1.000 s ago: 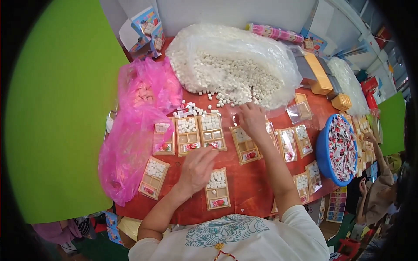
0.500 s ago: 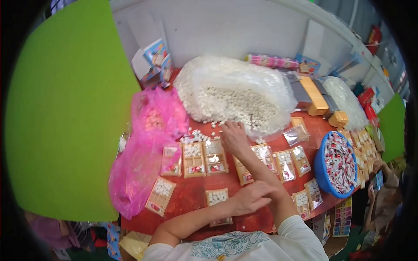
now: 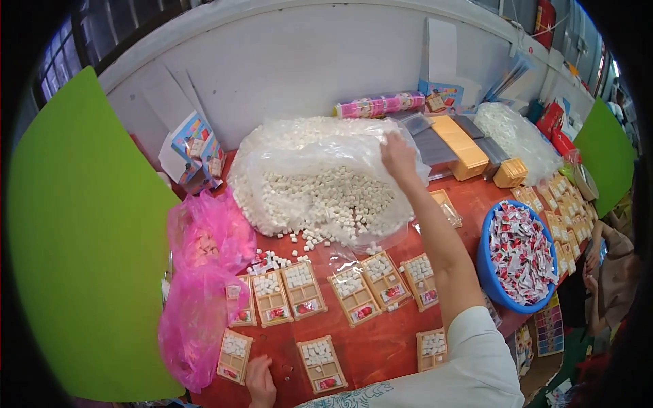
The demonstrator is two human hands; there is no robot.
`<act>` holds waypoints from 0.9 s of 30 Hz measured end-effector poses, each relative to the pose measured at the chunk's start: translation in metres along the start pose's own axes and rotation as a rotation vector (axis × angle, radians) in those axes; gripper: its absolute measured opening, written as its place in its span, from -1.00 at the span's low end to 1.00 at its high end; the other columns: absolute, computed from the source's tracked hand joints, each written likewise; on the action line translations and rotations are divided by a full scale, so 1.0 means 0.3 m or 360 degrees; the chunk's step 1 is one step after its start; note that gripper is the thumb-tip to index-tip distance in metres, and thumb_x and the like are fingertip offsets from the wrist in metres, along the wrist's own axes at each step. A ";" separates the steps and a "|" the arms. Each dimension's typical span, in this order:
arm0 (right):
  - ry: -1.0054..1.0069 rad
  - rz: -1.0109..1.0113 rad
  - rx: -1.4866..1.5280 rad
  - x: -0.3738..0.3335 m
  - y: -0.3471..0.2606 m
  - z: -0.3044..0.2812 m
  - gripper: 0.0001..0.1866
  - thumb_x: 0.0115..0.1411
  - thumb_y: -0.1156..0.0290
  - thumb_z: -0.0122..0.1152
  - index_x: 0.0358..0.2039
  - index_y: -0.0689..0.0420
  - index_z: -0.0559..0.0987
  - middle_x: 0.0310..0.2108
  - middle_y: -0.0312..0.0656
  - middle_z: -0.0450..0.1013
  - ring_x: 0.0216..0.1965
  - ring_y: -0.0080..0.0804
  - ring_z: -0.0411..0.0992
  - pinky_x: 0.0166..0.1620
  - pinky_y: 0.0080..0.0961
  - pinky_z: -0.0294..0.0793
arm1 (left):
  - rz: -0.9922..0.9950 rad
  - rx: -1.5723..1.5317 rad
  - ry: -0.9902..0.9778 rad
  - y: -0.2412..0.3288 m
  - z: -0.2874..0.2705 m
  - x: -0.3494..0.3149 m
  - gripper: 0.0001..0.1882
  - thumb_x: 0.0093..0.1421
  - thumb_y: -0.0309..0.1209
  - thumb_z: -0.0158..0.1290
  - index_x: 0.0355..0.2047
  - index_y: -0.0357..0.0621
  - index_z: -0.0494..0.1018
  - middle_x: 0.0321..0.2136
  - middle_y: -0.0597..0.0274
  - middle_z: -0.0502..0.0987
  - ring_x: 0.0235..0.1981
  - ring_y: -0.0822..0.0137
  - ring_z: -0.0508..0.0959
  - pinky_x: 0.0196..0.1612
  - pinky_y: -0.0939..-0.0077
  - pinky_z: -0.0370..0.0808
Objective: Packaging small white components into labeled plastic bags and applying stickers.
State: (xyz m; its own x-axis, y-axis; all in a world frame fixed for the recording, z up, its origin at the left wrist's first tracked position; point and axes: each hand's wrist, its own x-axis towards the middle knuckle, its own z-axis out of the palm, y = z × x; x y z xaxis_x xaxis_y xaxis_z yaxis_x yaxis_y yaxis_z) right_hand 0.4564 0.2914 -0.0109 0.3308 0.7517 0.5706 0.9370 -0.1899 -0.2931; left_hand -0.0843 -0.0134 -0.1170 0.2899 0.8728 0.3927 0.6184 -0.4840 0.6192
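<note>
A clear plastic bag [image 3: 299,163] spills a heap of small white cubes [image 3: 333,197] over the red table. My right hand [image 3: 399,155] reaches across to the bag's far right side, beside stacked dark cases. Its fingers are blurred, and whether they grip the plastic is unclear. Low at the left, my left hand [image 3: 260,381] rests with fingers loosely extended and nothing seen in them. Next to it lies a small divided tan tray [image 3: 220,370] with white cubes and a red-and-white packet. A similar tray [image 3: 311,370] lies to its right, and several more form a row below the bag.
A pink plastic bag [image 3: 190,299] lies at the left, beside a green panel [image 3: 81,258]. On the right stand a blue basin [image 3: 487,262] of small packets and yellow stacked trays [image 3: 459,146]. Another person's arm [image 3: 612,265] shows at the far right.
My right hand has moved from the bag's front edge to its far right side. My left hand has gone from beside my right forearm to the lower left. The view has shifted.
</note>
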 end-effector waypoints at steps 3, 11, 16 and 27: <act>-0.0872 0.0072 -0.0099 -0.091 -0.039 0.198 -0.68 0.20 0.29 -0.06 -0.09 0.17 0.43 0.00 -0.03 0.39 0.01 -0.03 0.39 -0.04 0.06 0.38 | -0.0025 0.0199 -0.0150 -0.035 -0.051 -0.122 -0.61 0.16 -0.31 0.04 -0.02 -0.20 0.44 0.02 -0.09 0.43 0.13 -0.06 0.38 0.24 -0.05 0.17; -0.0708 -0.0138 -0.0257 -0.190 0.014 0.202 -0.58 0.15 0.30 0.01 0.01 0.16 0.39 0.19 -0.05 0.24 0.14 -0.15 0.31 0.00 0.06 0.33 | 0.0127 0.0525 -0.0353 -0.006 -0.071 -0.078 -0.62 -0.05 -0.63 0.04 -0.15 -0.17 0.50 0.03 -0.01 0.38 0.12 -0.08 0.32 0.15 0.06 0.27; -0.0702 -0.0160 -0.0317 -0.231 0.036 0.268 -0.58 0.13 0.31 0.03 0.01 0.15 0.41 0.21 -0.08 0.24 0.20 -0.25 0.27 -0.01 -0.01 0.32 | 0.0113 0.0536 -0.0350 -0.003 -0.082 -0.093 -0.61 -0.04 -0.61 0.06 -0.13 -0.18 0.48 0.04 -0.02 0.36 0.14 -0.09 0.30 0.16 0.04 0.26; -0.1519 -0.0375 -0.0689 0.146 0.145 0.254 -0.75 0.02 0.37 0.09 -0.33 0.12 0.66 -0.30 -0.09 0.58 -0.20 -0.18 0.55 -0.19 -0.15 0.49 | 0.0191 0.0661 -0.0494 0.009 -0.075 -0.073 -0.56 0.15 -0.48 0.04 0.08 -0.14 0.37 0.16 -0.16 0.29 0.24 -0.12 0.22 0.24 -0.09 0.16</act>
State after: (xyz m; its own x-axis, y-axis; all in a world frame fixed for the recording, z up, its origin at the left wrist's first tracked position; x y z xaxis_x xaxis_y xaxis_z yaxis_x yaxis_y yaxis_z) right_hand 0.5032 0.3641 -0.0571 0.0881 0.9457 -0.3127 0.9878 -0.0425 0.1498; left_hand -0.1053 -0.0353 -0.1086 0.5402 0.8208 0.1855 0.7865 -0.5709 0.2358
